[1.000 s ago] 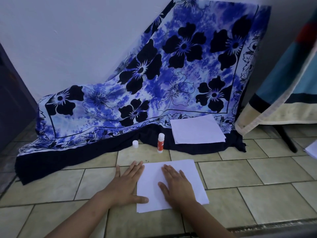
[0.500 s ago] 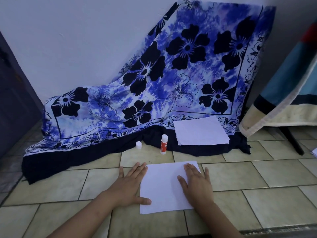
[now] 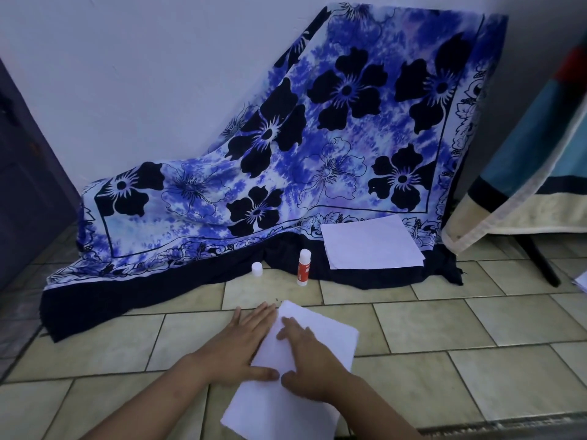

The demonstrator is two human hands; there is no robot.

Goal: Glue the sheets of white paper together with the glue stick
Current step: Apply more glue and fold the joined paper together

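Observation:
A white sheet of paper (image 3: 330,341) lies turned at an angle on the tiled floor in front of me. My left hand (image 3: 236,347) lies flat along its left edge, thumb on the paper. My right hand (image 3: 309,360) presses flat on the middle of the sheet with fingers spread. Beyond it an uncapped glue stick (image 3: 304,267) with a red label stands upright on the floor. Its white cap (image 3: 257,269) stands a little to the left. A stack of white paper (image 3: 370,242) rests on the cloth's dark border behind the glue stick.
A blue floral cloth (image 3: 301,154) drapes from the wall onto the floor (image 3: 444,328). A striped cloth (image 3: 533,173) hangs over a dark stand leg (image 3: 540,262) at right. More paper (image 3: 581,281) shows at the right edge. A dark door is at left.
The sheet under my hands has turned from square to slanted. My right hand has slid from the sheet's right side to its middle, close to my left hand.

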